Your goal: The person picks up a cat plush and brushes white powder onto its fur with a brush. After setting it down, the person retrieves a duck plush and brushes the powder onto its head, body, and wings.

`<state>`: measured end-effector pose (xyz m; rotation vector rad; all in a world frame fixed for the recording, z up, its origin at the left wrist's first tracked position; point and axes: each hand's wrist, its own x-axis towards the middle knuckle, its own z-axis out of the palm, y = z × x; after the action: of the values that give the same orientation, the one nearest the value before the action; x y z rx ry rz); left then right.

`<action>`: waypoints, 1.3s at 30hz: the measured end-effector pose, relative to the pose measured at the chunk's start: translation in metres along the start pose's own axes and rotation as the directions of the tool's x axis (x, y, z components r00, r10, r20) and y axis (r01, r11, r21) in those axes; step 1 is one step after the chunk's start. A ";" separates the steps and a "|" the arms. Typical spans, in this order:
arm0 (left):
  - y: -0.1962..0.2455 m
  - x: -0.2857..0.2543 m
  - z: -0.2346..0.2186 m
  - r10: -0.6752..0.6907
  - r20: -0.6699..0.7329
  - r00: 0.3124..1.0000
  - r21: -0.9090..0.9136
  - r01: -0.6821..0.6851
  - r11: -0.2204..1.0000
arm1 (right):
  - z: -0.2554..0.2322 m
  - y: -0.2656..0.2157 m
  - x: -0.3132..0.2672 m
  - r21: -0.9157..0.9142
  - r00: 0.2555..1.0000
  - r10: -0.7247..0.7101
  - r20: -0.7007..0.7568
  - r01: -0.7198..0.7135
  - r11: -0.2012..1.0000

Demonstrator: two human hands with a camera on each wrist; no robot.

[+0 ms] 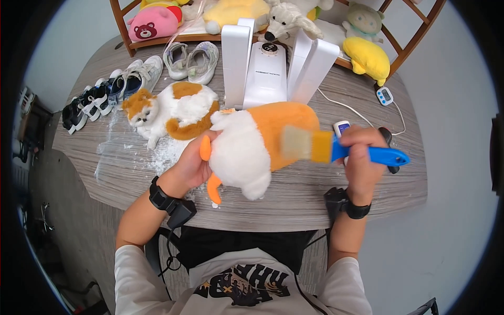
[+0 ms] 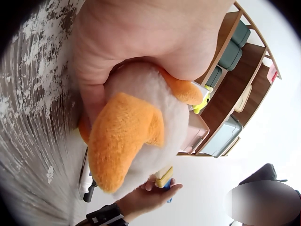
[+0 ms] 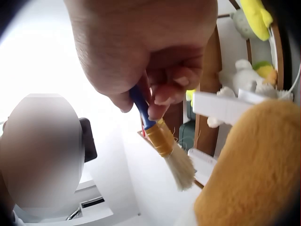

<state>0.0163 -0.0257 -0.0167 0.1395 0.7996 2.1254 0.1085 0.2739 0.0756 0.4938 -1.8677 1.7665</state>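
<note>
An orange and white plush toy [image 1: 241, 152] is held up over the near part of the table, its orange parts pointing left. My left hand [image 1: 191, 164] grips its white end; in the left wrist view the fingers [image 2: 91, 94] curl round the white fur beside an orange part [image 2: 117, 141]. My right hand [image 1: 365, 160] holds the blue handle [image 1: 388, 156] of a paint brush, also seen with the hand [image 3: 150, 61] in the right wrist view. The pale bristles [image 1: 296, 143] are over the orange fur in the head view; whether they touch it I cannot tell.
A cat-like plush [image 1: 176, 113] lies behind my left hand, near white powder [image 1: 165, 152]. Shoes [image 1: 126, 81] line the back left. A white device [image 1: 265, 73] with upright arms stands behind the toy, before a wooden rack [image 1: 191, 38] of plush toys. A white cable [image 1: 346, 105] lies right.
</note>
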 end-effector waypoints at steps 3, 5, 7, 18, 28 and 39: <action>0.003 -0.003 0.012 0.011 -0.096 0.995 0.083 -0.003 0.997 | 0.024 0.001 0.002 -0.118 0.978 0.024 0.207 0.001 0.993; 0.005 -0.005 0.023 0.016 -0.156 0.988 0.131 0.004 0.991 | 0.021 0.007 0.001 -0.194 0.999 0.027 0.020 -0.022 0.981; 0.005 -0.007 0.035 0.171 -0.155 0.973 0.397 -0.097 0.913 | 0.010 0.011 0.006 -0.356 0.964 -0.042 -0.262 -0.056 0.933; 0.004 -0.011 0.047 0.236 -0.097 0.967 0.633 -0.123 0.765 | 0.026 0.013 -0.001 -0.037 0.996 -0.001 -0.088 -0.002 0.999; 0.007 -0.014 0.042 0.243 -0.111 0.964 0.635 -0.120 0.764 | -0.003 0.010 0.009 0.079 0.933 0.088 -0.349 -0.064 0.995; 0.009 -0.014 0.048 0.234 -0.054 0.971 0.714 -0.126 0.689 | -0.013 0.032 0.010 -0.472 0.911 -0.123 -0.394 -0.085 0.878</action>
<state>0.0368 -0.0167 0.0294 0.4965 1.7361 1.8987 0.0834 0.2906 0.0560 -0.0549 -1.8770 1.1960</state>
